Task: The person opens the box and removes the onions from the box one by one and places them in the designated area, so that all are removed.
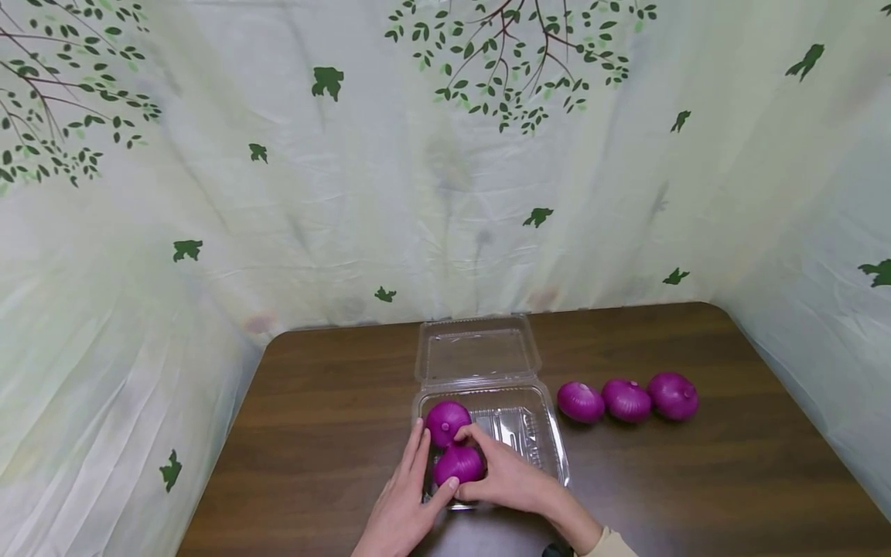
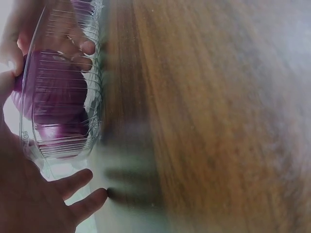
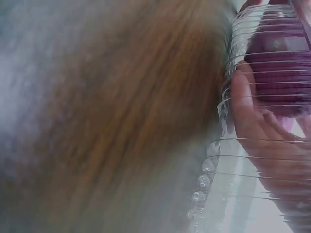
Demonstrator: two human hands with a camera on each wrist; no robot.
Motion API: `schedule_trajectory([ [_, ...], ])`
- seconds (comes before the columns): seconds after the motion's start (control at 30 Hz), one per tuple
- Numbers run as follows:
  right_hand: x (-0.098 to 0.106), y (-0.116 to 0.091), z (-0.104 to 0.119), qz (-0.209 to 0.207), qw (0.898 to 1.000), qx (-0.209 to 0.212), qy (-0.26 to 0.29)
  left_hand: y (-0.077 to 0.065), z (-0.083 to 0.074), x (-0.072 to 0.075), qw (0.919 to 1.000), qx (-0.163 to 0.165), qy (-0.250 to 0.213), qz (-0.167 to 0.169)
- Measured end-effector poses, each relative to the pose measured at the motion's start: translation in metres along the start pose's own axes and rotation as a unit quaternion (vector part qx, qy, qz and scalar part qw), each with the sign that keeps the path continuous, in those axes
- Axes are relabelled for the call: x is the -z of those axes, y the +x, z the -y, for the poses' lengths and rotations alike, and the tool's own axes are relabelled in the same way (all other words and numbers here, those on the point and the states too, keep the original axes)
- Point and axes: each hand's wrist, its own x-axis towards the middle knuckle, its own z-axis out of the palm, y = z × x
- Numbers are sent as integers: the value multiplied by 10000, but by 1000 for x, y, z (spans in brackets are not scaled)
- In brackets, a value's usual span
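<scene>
A clear plastic clamshell container [image 1: 554,433] lies on the table with its lid folded back. Two purple onions are in its left half: a far onion [image 1: 448,422] and a near onion [image 1: 459,464]. My right hand [image 1: 515,477] reaches over the near side and curls thumb and fingers round the near onion. Along the container's left wall, my left hand [image 1: 400,507] has its fingers extended, its thumb tip close to the near onion. Through the ribbed wall in the right wrist view, the right fingers [image 3: 243,97] show beside the purple onion [image 3: 282,73].
To the right of the container, three more purple onions [image 1: 627,400] sit in a row on the brown wooden table [image 1: 334,418]. The container's lid [image 1: 479,352] reaches the table's back edge. A pale curtain [image 1: 334,209] with leaf prints hangs behind and at both sides.
</scene>
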Motion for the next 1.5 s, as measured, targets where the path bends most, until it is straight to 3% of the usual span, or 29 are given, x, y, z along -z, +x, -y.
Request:
schedule_trajectory([
  [0.47,0,-2,-3,-512,9970,258,-524,0,1,1,9999,-2,-117,72],
  [0.7,0,-5,0,-918,9958,47,-17,-1,4,-1,10000,-38,-29,-5],
  [1.27,-1,-9,-2,-695,9976,-20,63,0,2,-1,9999,-46,114,-69],
  [1.5,4,-9,0,-831,9941,124,684,1,1,-1,10000,-37,48,-16],
])
